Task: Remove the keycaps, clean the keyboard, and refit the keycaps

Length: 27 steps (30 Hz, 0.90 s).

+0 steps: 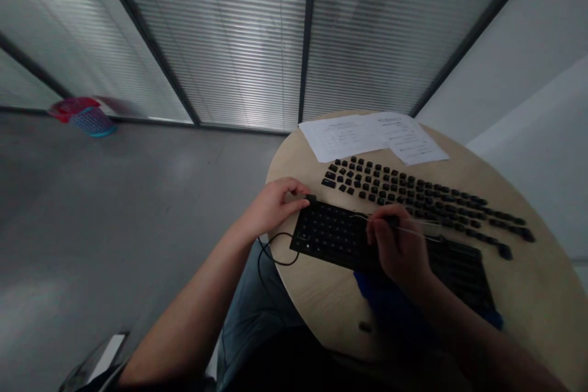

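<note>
A black keyboard [333,231] lies on the round wooden table, its left part bare of keycaps. My left hand [281,203] is at its upper left corner, thumb and forefinger closed on a small black keycap [311,198]. Over the middle of the keyboard, my right hand [399,248] grips a thin wire keycap puller [361,215]; its wire end points left above the bare switches. My right hand and forearm hide part of the keyboard. Rows of loose black keycaps [376,182] are laid out behind the keyboard.
Printed sheets [349,135] lie at the back of the wooden table [316,294]. A dark blue cloth [381,294] sits under the keyboard's front edge. One small dark piece [365,326] lies nearer me. A black cable [280,262] loops off the left edge. A basket [92,119] stands on the floor.
</note>
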Each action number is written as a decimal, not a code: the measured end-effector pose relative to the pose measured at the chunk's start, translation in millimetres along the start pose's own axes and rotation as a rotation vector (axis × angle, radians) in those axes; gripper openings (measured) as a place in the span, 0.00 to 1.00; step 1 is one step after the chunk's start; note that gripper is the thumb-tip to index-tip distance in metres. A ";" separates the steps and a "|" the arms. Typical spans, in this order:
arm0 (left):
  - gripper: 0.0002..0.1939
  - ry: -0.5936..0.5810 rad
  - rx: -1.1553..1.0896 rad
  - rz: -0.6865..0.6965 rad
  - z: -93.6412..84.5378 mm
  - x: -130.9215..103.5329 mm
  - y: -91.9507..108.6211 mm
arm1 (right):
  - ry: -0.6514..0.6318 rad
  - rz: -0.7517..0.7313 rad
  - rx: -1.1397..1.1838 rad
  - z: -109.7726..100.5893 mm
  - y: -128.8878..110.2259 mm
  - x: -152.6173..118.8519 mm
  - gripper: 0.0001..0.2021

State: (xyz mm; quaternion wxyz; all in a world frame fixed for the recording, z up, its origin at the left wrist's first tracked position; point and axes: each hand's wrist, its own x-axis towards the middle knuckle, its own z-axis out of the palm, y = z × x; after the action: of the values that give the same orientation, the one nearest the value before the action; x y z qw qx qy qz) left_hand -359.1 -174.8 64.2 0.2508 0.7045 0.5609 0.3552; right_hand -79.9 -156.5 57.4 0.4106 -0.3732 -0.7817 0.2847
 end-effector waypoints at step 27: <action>0.14 -0.057 0.123 -0.316 56.2 70.0 -44.1 | -0.145 0.012 0.028 -1.5 3.9 -26.7 0.04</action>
State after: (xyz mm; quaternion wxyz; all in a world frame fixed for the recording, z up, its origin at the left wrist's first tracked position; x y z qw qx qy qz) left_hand -333.8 -93.6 11.4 0.2755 0.6313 0.6782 0.2561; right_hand -67.0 -175.9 43.8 0.3564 -0.3504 -0.8032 0.3243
